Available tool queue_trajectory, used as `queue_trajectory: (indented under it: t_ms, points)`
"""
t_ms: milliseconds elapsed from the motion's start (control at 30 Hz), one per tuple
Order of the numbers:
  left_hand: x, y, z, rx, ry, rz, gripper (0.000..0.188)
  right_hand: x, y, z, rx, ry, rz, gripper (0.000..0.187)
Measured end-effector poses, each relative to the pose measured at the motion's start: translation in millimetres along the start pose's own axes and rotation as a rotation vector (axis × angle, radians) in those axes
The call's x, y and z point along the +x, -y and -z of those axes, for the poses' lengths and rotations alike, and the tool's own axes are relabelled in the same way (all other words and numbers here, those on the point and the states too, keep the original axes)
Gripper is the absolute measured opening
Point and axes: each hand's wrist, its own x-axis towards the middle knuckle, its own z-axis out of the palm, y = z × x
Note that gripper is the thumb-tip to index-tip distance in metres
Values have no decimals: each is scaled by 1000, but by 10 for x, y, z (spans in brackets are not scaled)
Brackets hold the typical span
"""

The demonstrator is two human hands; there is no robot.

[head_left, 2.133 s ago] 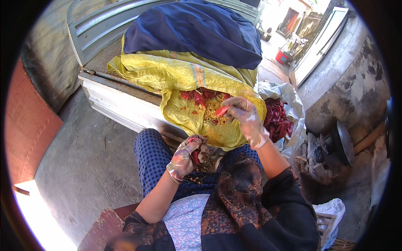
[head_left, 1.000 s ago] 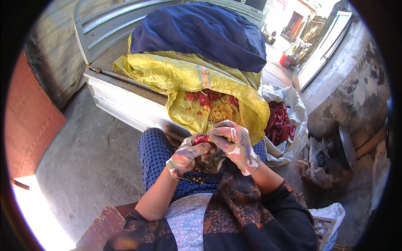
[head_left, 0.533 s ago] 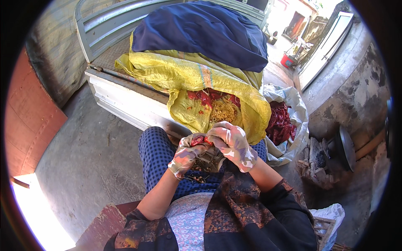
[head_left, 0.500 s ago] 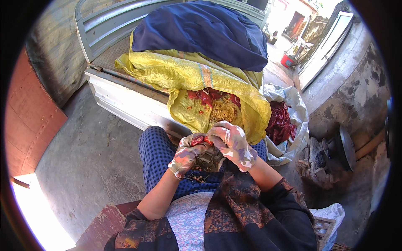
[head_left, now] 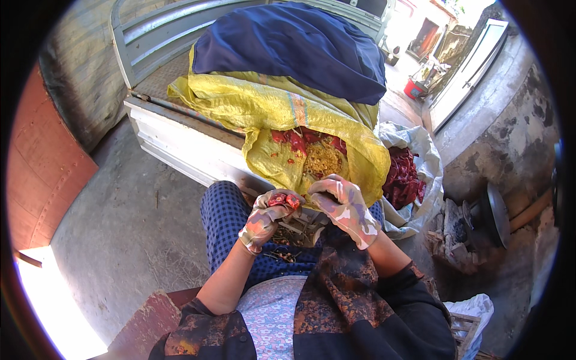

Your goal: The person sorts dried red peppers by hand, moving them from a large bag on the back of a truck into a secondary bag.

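My left hand (head_left: pixel 261 221), in a patterned work glove, is closed around a dried red chili pepper (head_left: pixel 283 201). The pepper's crumpled skin shows above the fingers. To its right, apart from the pepper, my gloved right hand (head_left: pixel 345 210) has its thumb and fingertips drawn together in a pinch. Whether anything is in that pinch I cannot make out. Just beyond both hands, the open mouth of a yellow woven sack (head_left: pixel 354 144) shows red pepper pieces (head_left: pixel 294 142) and a heap of yellowish seeds (head_left: pixel 324 159). Bits of stem (head_left: pixel 283 256) lie on my lap.
The yellow sack rests on a metal cart bed (head_left: pixel 174 141), with dark blue cloth (head_left: pixel 288 51) over it. A white sack (head_left: pixel 429 180) of dried red peppers (head_left: pixel 403 177) stands at the right. Farther right are a dark round pan (head_left: pixel 495 216) and a stained wall (head_left: pixel 510 132).
My right hand has moved right, away from the pepper it was touching. The pepper stays in my left hand, now more exposed.
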Motion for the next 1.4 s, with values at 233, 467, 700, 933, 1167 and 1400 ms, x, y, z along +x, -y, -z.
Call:
queue_trajectory:
  t_ms: [233,467,700,933,1167,1400]
  points:
    - [5,-18,-6,207,-30,25,32,95,287,10,-259,133,143,18]
    - [-16,150,121,277,-52,-36,28,64,149,-131,-65,224,-63,16]
    - [-49,48,98,487,-101,-6,27,24,74,-349,-144,134,-38,9]
    - [-115,89,151,377,-129,10,26,37,74,-395,-330,128,77,14]
    - [-118,94,141,334,-115,-3,25,81,88,-273,293,241,-334,14]
    - [-114,143,217,271,-114,12,26,126,155,-236,46,254,-161,15]
